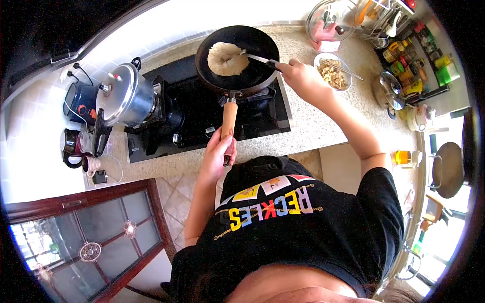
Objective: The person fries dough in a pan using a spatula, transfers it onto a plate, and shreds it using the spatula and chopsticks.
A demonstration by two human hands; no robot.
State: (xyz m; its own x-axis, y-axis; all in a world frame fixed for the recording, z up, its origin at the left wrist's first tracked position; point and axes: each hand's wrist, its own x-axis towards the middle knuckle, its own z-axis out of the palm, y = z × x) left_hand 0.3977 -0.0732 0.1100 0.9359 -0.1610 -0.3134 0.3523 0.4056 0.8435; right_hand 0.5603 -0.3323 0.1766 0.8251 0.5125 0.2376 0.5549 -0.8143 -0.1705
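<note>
Both closed: left hand (218, 152) round wooden handle (229, 117), right hand (305, 81), stretched forward, round utensil (256, 57)

black T-shirt (303, 242) | short sleeves (382, 199) | multicoloured lettering (271, 209) (legible: "RECKLES") | gold chain print (220, 235)

White tiled wall (31, 146); beige floor tiles (175, 204); wood-framed, glass-paned door (112, 217); bright window (446, 250) right.

Speckled ctr (310, 118) w/ blk hob (257, 125), bowl (331, 56)
</note>
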